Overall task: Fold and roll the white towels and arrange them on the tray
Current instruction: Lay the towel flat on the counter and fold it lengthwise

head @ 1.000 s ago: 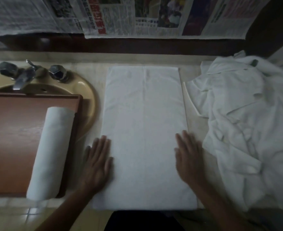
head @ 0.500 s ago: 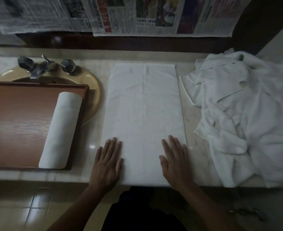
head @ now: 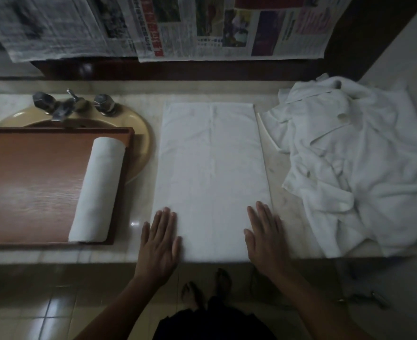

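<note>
One rolled towel (head: 97,190) was laid at the tray's (head: 30,180) right side. A folded towel (head: 212,168) was pressed flat on the surface (head: 138,212) by left hand (head: 159,244) and right hand (head: 263,239), fingers straight (rolling judged next). The towel heap (head: 357,168) was not yet folded.

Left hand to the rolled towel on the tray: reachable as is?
Probably yes. The left hand lies flat and empty on the folded towel; the rolled towel sits at the right side of the tray, only bare counter and its low rim between.
</note>
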{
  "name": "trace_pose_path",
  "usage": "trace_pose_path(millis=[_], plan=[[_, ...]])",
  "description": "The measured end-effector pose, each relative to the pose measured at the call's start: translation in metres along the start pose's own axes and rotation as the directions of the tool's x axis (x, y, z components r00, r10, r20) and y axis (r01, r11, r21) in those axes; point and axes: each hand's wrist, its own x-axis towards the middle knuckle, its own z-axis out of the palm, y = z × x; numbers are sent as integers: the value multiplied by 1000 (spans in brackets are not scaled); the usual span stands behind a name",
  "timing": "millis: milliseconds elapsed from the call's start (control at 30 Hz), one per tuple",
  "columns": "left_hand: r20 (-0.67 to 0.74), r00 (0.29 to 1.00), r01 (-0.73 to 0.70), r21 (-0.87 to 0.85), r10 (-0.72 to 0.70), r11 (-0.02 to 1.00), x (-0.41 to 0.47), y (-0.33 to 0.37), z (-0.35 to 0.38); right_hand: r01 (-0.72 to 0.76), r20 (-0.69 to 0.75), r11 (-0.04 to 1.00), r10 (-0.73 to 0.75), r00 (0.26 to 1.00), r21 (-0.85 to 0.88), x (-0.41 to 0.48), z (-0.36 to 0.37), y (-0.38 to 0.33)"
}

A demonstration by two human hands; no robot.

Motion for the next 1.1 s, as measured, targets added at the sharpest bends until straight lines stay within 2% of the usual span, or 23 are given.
trace_pose_path(millis=[267, 400, 500, 667, 867, 967, 1100], plan=[[89, 993, 63, 93, -72, 994, 18, 18, -22, -54, 61, 998, 55, 997, -20, 18, -17, -4], [-8, 997, 74, -51, -74, 996, 39, 54, -34, -140, 107, 987, 131, 986, 83, 48, -40, 0], [-32, 999, 34, -143, -39, 989, 58, 88, -33, -132, 67, 983, 124, 990, 124, 79, -48, 11], [-14, 997, 68, -223, -73, 972, 94, 145, -21, -80, 57, 986, 73, 996, 149, 146, -58, 37], [15, 993, 114, -222, -113, 969, 147, 198, 0, -8, 46, 994, 3, 999, 112, 260, -73, 59], [31, 986, 168, -217, -165, 962, 168, 213, 12, -11, 39, 995, 7, 999, 100, 316, -75, 69], [-1, 974, 226, -125, -228, 966, 187, 226, 26, -69, 26, 994, 67, 997, 80, 375, -75, 77]])
